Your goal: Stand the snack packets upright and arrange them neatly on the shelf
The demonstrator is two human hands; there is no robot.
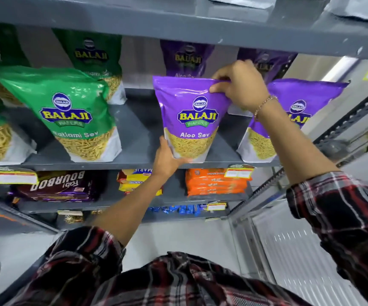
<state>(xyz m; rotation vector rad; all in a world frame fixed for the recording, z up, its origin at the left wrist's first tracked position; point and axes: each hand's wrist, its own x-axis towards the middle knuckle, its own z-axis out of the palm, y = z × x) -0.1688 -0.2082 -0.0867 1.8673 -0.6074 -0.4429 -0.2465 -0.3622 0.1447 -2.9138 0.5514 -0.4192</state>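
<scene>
A purple packet (pixel 189 120), printed "BALAJI WAFERS" and "Aloo Sev", is being held upright at the front edge of the grey shelf (pixel 139 129). Its top seal is being pinched in the closed grip of the right hand (pixel 239 86), and its lower left corner is being cupped from below by the left hand (pixel 167 159), fingers wrapped under the base. Just beside it to the right, a second purple packet (pixel 300 113) of the same brand is standing, partly hidden by the right forearm. Two more purple packets are standing behind, toward the back edge. Toward the left end, a green packet (pixel 72 115) reading "BALAJI WAFERS" and what looks like "Ratlami Sev" is leaning. On the shelf below, brown packs (pixel 59 184) marked "BOURBON" are lying upside down.
</scene>
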